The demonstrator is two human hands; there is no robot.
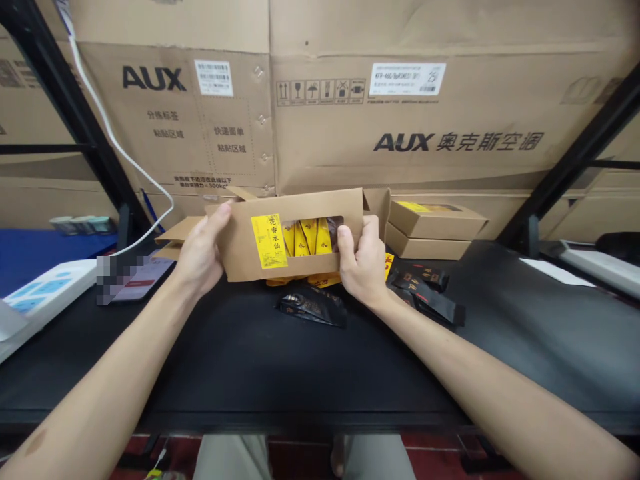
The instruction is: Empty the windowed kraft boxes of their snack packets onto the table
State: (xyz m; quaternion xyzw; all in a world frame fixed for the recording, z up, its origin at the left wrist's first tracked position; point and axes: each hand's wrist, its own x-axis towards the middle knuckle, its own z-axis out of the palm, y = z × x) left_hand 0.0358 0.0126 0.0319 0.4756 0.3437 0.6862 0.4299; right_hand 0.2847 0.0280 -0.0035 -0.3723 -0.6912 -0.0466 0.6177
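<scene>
Your left hand (199,245) and right hand (361,261) sit well apart, clamped on opposite ends of a kraft tea box (240,250), holding it just above the black tabletop (250,363); gripping the ends leaves its yellow label (269,241) and the window showing yellow sachets (309,237) uncovered. Its end flaps stand open, clear of your fingers. Relative to that box, black foil pouches (313,307) lie just below, and two stacked kraft boxes (430,230) sit off to the right.
</scene>
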